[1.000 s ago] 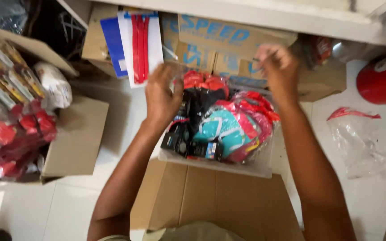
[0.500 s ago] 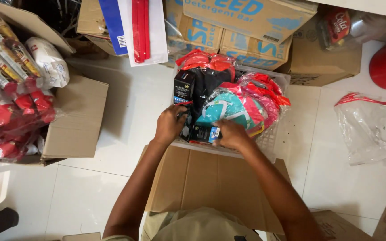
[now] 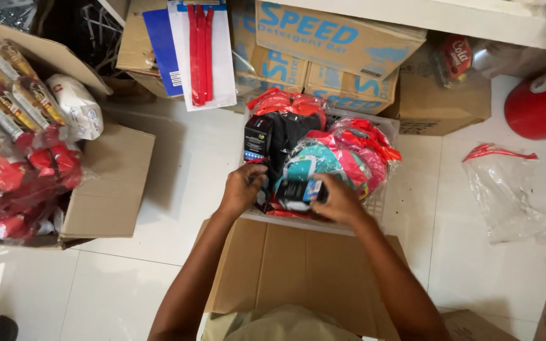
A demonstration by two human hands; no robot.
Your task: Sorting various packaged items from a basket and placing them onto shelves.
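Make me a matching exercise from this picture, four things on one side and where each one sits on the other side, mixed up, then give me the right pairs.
Things:
1. red tub
2. empty clear bag
3. red strips on white card
4. left hand

Places:
A. top centre, leaning on cardboard boxes
B. at the near edge of the white basket of packets
C. far right, top
D. on the white floor, right of the basket

Pairs: 1-C, 2-D, 3-A, 4-B
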